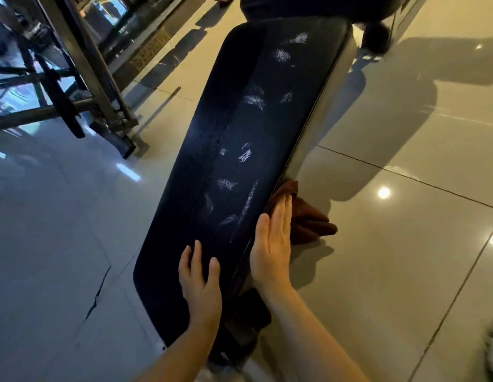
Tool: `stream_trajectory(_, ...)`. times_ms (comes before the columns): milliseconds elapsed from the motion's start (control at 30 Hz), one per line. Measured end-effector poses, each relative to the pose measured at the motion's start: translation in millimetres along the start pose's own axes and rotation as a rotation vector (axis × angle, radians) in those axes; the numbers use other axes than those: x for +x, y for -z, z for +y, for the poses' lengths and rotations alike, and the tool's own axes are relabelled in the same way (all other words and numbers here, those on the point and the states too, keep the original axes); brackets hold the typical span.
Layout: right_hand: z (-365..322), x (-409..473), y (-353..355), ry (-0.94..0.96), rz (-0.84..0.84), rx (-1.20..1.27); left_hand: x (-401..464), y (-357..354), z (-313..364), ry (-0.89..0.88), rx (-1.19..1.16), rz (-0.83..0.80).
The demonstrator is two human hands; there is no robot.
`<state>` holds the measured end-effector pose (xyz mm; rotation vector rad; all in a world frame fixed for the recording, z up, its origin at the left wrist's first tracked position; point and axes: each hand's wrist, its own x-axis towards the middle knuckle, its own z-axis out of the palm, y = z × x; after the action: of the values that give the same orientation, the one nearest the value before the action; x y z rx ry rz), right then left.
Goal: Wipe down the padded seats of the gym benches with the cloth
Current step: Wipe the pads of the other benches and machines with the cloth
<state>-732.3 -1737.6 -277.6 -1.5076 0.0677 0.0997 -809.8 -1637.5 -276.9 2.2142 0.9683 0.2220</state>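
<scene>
My left hand [202,285] lies flat on the near end of the bench pad [240,150], palm down, fingers straight and slightly spread, gripping nothing. My right hand [273,244] is just beside it on the pad's right edge, fingers straight and pressed together, thumb up on the top edge. It's pressing the brown cloth [306,216] against the side of the pad. Can't tell how much of the palm is on the cloth; most of the cloth bunches out past my fingertips and hangs over the floor side.

Pad is dark, long, runs away from me and tilts to the right in view. Surface has pale cracked wear patches [253,99] scattered along the middle, from near my right hand up to the far end. A seam line runs down its length.

Under the near end: dark frame parts, detail unclear.

Floor [405,244] is glossy grey tile with light reflections; a crack [98,293] shows in a tile on the left.

Far left: metal machine frame [83,64] with angled bars, well apart from the pad.
</scene>
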Motion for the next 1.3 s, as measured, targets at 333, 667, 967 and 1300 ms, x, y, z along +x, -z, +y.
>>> stream_trajectory(333,54.2,-110.1,-41.5,-0.054,-0.117,-0.077,12.1,35.5,0.6,-0.092,0.251,-0.333)
stream_trajectory(667,8.0,-11.5,-12.6,0.053,0.201,-0.033,39.6,64.5,-1.0,-0.421,0.561,-0.342)
stream_trajectory(967,48.2,-102.5,-60.9,-0.005,0.171,0.009,46.1,66.0,-5.4,-0.455,0.495,-0.442)
stream_trajectory(1300,25.9,-15.0,-27.9,0.073,0.265,-0.082,48.6,68.1,0.9,-0.403,0.433,-0.451)
